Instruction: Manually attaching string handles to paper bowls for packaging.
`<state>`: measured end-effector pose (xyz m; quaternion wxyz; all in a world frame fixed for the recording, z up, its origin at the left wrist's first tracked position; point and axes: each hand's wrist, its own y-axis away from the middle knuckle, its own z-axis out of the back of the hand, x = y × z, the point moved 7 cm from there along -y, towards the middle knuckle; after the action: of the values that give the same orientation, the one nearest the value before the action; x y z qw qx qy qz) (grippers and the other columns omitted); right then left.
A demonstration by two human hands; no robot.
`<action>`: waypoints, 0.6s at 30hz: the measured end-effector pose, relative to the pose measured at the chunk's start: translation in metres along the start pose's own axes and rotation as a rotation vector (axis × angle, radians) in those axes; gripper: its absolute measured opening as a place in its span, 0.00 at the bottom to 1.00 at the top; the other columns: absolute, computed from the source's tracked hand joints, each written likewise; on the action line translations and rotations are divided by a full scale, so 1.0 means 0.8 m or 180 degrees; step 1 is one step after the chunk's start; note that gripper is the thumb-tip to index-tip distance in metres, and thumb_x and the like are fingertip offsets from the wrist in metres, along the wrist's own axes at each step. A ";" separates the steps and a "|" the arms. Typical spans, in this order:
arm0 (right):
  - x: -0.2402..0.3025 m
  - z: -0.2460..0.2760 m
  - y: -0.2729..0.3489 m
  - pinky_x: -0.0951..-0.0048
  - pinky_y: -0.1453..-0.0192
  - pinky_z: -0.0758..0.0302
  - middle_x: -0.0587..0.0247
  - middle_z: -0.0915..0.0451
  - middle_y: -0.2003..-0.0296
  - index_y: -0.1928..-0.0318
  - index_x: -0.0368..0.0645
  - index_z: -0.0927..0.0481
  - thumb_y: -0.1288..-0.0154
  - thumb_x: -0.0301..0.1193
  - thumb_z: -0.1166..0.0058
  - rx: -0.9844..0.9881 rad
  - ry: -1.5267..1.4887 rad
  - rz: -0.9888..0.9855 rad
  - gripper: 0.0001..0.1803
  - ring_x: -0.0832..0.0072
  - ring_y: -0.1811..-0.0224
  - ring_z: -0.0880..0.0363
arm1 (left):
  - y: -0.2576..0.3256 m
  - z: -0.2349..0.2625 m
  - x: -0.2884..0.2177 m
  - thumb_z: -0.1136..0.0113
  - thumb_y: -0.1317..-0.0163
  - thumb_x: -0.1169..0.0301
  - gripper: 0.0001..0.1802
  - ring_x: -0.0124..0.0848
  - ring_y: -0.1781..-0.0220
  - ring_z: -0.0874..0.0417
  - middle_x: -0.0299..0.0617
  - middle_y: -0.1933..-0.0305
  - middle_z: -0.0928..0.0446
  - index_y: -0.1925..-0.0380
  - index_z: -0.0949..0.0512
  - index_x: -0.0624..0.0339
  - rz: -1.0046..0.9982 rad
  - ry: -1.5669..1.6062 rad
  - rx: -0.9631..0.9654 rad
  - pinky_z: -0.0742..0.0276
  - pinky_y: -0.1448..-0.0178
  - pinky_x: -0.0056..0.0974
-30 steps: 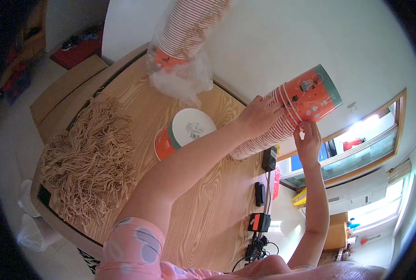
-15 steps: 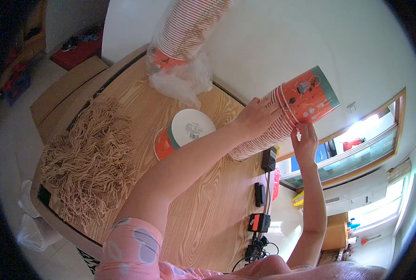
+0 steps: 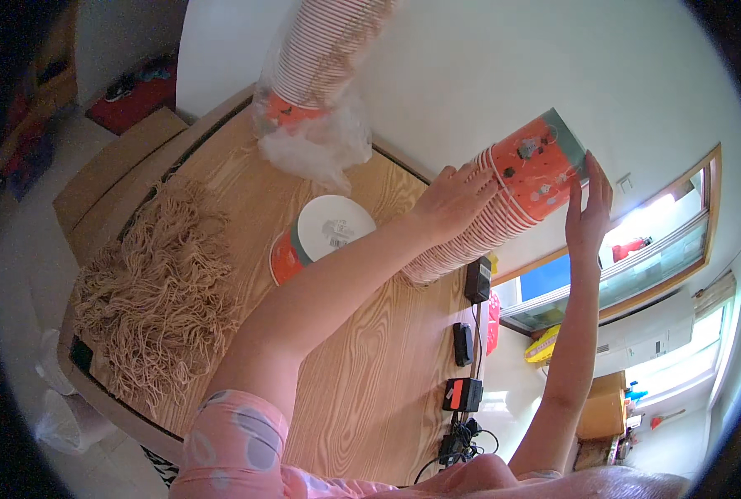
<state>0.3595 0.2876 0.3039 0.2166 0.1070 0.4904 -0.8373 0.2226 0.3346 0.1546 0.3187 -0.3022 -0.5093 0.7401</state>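
A tall leaning stack of nested paper cups (image 3: 462, 248) rises from the table's right side, bottoms facing up. Its top cup (image 3: 538, 160) is orange with a green band and printed figures. My left hand (image 3: 453, 204) lies around the stacked rims just below that cup, fingers bent over them. At the cup's raised bottom end is my right hand (image 3: 588, 212), thumb on the side wall and fingers along the base edge. Left of the stack, another upside-down paper cup (image 3: 287, 256) shows its white base, partly behind my left forearm.
Beige string (image 3: 158, 299) lies heaped at the table's left. A second cup stack (image 3: 324, 58) stands in clear plastic (image 3: 320, 154) at the back, by the wall. Black power adapters (image 3: 463, 394) and cables line the right edge. Cardboard (image 3: 121, 166) lies beyond the left edge.
My right hand has moved up from the top cup's rim to its bottom end, and its fingers have straightened. My left hand stays on the stack. The view has shifted slightly.
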 end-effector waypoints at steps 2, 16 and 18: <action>0.000 0.000 -0.001 0.57 0.38 0.34 0.54 0.27 0.46 0.38 0.48 0.33 0.33 0.30 0.52 0.0000 -0.0004 -0.0057 0.23 0.56 0.42 0.30 | 0.000 -0.007 0.004 0.54 0.42 0.72 0.19 0.48 0.46 0.28 0.51 0.47 0.29 0.51 0.29 0.64 0.0057 0.0546 0.0275 0.29 0.45 0.50; 0.006 -0.008 0.012 0.57 0.39 0.32 0.54 0.25 0.47 0.42 0.48 0.29 0.37 0.28 0.51 -0.0031 -0.0030 -0.0362 0.21 0.56 0.44 0.28 | 0.063 0.093 0.001 0.47 0.46 0.76 0.20 0.50 0.41 0.31 0.53 0.45 0.30 0.51 0.28 0.62 0.0824 0.0483 0.0481 0.36 0.37 0.51; -0.006 -0.008 0.013 0.56 0.38 0.33 0.54 0.26 0.46 0.42 0.48 0.29 0.36 0.28 0.52 -0.0134 -0.0068 -0.0373 0.21 0.57 0.43 0.28 | 0.101 0.130 -0.002 0.45 0.46 0.76 0.18 0.49 0.43 0.30 0.51 0.46 0.29 0.53 0.27 0.60 0.1121 0.0539 0.0444 0.35 0.38 0.51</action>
<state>0.3682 0.2899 0.2947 0.1746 0.0646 0.5111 -0.8391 0.1299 0.2522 0.1096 0.2462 -0.4249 -0.3675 0.7898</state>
